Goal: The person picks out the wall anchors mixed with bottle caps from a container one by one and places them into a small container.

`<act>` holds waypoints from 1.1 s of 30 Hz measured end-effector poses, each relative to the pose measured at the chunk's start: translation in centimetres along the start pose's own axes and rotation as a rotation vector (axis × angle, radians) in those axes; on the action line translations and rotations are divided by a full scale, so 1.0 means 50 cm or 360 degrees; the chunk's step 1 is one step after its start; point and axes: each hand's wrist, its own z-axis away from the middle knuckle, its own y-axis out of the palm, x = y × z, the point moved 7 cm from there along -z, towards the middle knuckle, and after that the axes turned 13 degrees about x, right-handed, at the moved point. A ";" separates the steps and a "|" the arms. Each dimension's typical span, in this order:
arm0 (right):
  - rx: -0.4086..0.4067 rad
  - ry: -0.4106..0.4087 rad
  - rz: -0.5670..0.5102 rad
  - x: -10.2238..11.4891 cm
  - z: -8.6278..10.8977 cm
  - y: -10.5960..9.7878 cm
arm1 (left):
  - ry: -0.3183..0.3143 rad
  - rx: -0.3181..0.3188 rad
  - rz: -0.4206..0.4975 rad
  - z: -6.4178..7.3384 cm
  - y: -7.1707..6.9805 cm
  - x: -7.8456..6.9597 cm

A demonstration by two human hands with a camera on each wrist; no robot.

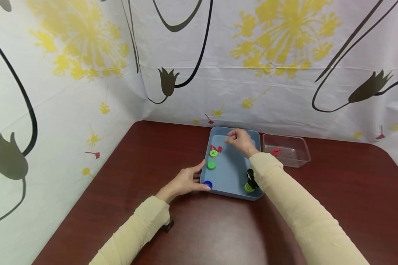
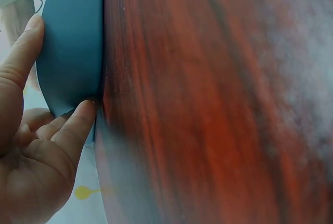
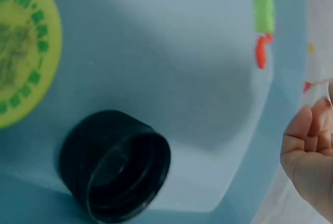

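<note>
My left hand (image 1: 185, 181) grips the near left corner of a blue-grey tray (image 1: 230, 194), its fingers against the tray wall (image 2: 73, 42) in the left wrist view. My right hand (image 1: 240, 141) hovers over the tray's far part with curled fingers; whether anything small is between its fingertips is hidden. Along the tray's left side lie small red pieces (image 1: 216, 148), a light green cap (image 1: 213, 153), a green cap (image 1: 211, 165) and a blue cap (image 1: 208, 184). A yellow-green cap (image 1: 249, 187) is at the near right. Close by, a black cap (image 3: 114, 167) lies on its side.
A clear plastic box (image 1: 292, 160) stands right of the tray, with red pieces (image 1: 276, 152) in it. Both are on a dark red-brown wooden table (image 1: 136, 158). A white patterned curtain (image 1: 199, 55) hangs behind and at the left.
</note>
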 end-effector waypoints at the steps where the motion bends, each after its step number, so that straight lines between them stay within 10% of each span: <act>1: 0.0022 0.0008 0.0047 -0.002 -0.005 0.008 | 0.0003 0.0001 0.0001 0.000 0.000 0.000; 33: 0.0080 -0.0002 0.0283 -0.029 -0.045 0.076 | 0.0019 -0.0010 0.0006 -0.003 -0.003 0.005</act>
